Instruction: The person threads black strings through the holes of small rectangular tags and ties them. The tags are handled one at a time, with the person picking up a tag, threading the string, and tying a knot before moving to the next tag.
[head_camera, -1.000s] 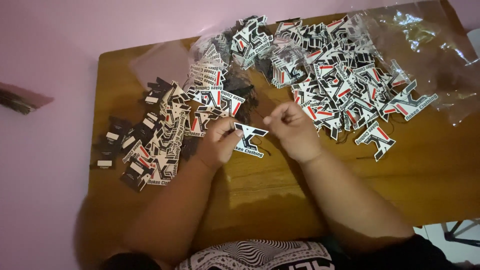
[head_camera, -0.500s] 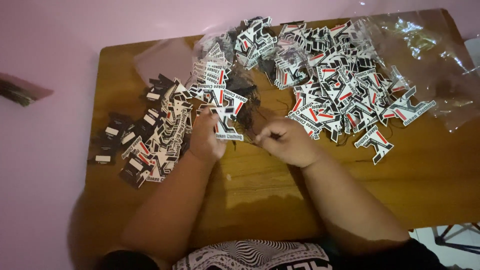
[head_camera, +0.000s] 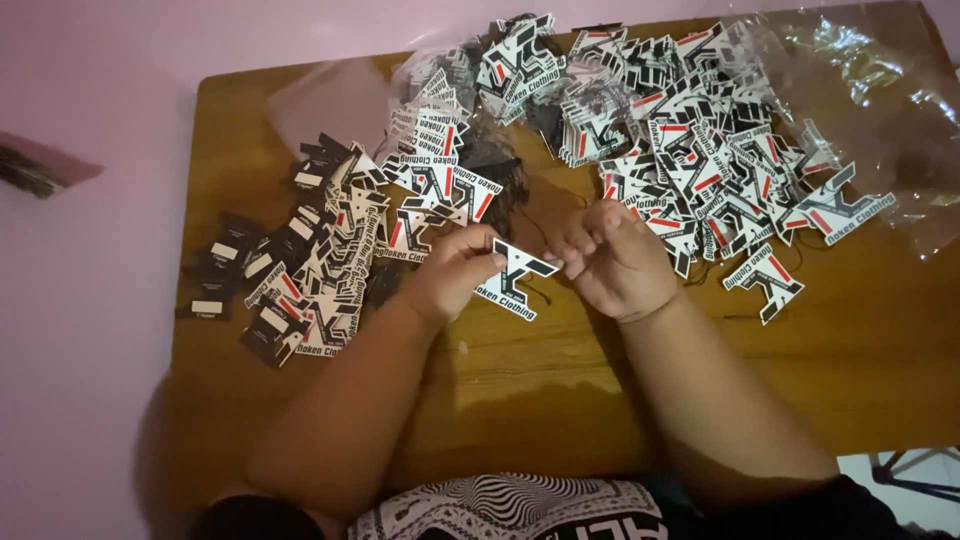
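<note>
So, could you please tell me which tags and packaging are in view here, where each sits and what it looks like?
Held tag: between left hand and right hand; angular die-cut, black and white.
Left pile: table's left side; mostly dark tags with white patches.
Right heap: table's far right; black, white and red tags.
Clear bag: far right corner, crumpled.
Table: brown wood.

Both forearms are extended forward and angled inward. The left hand (head_camera: 452, 278) is curled, fingertips pinched. The right hand (head_camera: 612, 258) is loosely fisted, fingers bunched close beside it.
</note>
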